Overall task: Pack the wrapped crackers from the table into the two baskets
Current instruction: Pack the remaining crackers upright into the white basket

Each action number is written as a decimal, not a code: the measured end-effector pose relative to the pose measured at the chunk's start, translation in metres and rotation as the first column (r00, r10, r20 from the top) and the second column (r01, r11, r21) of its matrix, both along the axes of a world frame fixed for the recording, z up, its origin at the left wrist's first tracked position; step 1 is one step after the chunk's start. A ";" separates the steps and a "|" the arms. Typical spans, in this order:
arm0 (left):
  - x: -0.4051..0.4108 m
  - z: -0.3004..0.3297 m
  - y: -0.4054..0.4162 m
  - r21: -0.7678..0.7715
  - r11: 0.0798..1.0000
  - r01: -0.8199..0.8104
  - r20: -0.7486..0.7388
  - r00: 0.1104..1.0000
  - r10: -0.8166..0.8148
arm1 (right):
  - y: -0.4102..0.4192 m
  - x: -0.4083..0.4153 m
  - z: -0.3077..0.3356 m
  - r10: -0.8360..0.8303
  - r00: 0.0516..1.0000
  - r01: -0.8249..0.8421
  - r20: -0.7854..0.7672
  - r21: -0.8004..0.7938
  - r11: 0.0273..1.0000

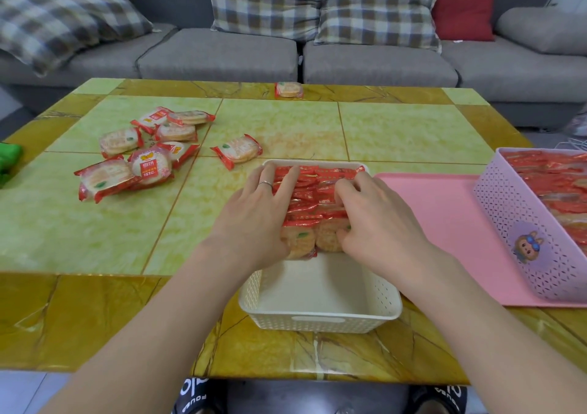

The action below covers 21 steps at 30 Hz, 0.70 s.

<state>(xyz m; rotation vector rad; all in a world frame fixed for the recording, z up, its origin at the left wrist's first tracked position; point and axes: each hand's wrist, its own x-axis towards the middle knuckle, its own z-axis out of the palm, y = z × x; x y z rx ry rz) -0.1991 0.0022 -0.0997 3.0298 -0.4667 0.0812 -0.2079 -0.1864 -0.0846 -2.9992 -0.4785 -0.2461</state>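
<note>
A: Room first: a grey sofa with checked cushions behind a green-and-gold table; a pink tray carries the purple basket, seemingly full.

B: And the step?

A: Tidying the row in the white basket; left hand lies flat along the packets, right hand curls round the row's near end; its near half is bare.

B: Next?

A: Probably fetching the loose crackers at far left; one stray packet sits at the far edge.
</note>
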 end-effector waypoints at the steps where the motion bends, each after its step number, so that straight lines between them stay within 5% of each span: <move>1: -0.001 0.002 0.001 -0.034 0.999 0.007 -0.041 0.999 -0.008 | 0.001 -0.001 0.001 0.005 1.000 -0.004 -0.012 0.017 1.000; 6: -0.003 0.022 0.032 -0.483 0.869 -0.107 -0.220 0.975 -0.002 | 0.002 -0.005 0.014 0.069 0.990 -0.035 -0.125 0.252 0.967; 10: 0.019 0.023 0.079 -0.658 0.657 -0.368 -0.245 0.930 0.275 | 0.015 0.013 0.031 0.110 0.988 -0.046 -0.108 0.476 0.878; 14: 0.053 0.013 0.118 -0.419 0.669 -0.614 -0.294 0.788 0.540 | 0.055 0.062 0.045 0.139 0.986 -0.081 -0.089 0.472 0.878; 19: 0.092 0.001 0.191 0.022 0.624 -0.781 -0.349 0.579 0.737 | 0.105 0.141 0.051 0.186 0.899 0.010 -0.396 0.444 0.896; 21: 0.102 -0.001 0.213 0.088 0.569 -0.818 -0.395 0.496 0.773 | 0.119 0.170 0.047 0.167 0.829 0.067 -0.534 0.390 0.918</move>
